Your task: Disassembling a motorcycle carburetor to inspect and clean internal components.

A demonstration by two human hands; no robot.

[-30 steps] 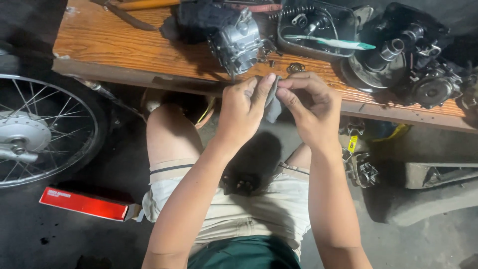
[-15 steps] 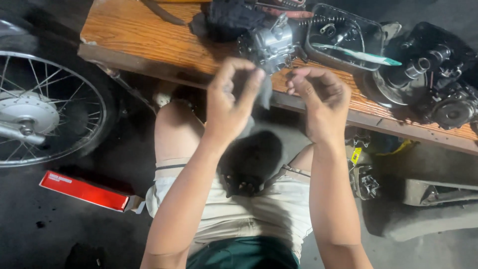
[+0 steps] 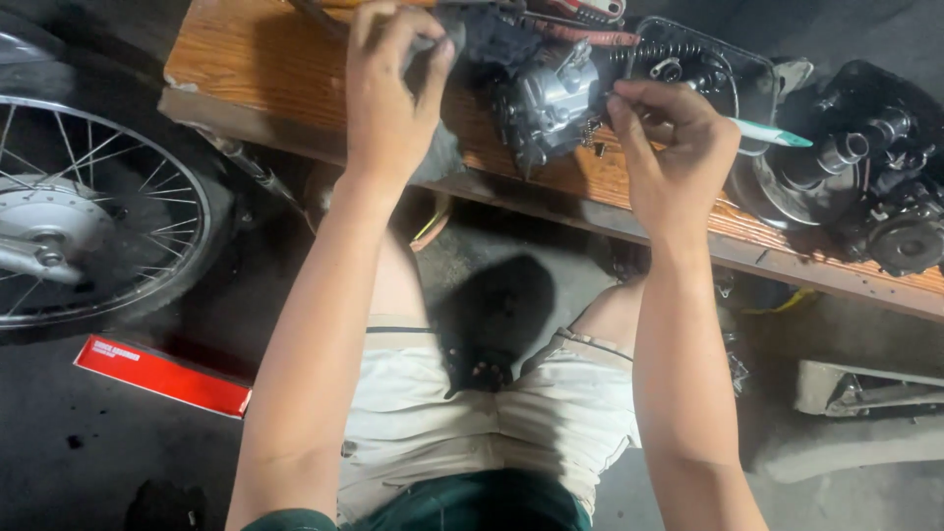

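Seated person at a wooden bench point(image 3: 256, 74), seen from above. The left hand point(image 3: 388, 93) is raised over the bench's near edge, fingers closed on a grey rag point(image 3: 438, 147) that hangs from the grip towards the knees; held up this way, the cloth stays off the dirty floor. The right hand point(image 3: 674, 147) is pinched shut on something small, too small to identify, just right of the carburettor point(image 3: 551, 98), a silver casting resting mid-bench within reach of both hands. Behind the fingers a black tray point(image 3: 703, 64) collects springs and loose parts; a white-and-green toothbrush point(image 3: 777, 133) lies across its right rim. A dark engine block point(image 3: 865, 182) sits at far right. On the floor, left: a spoked wheel point(image 3: 88, 221) and a red box point(image 3: 162, 376).
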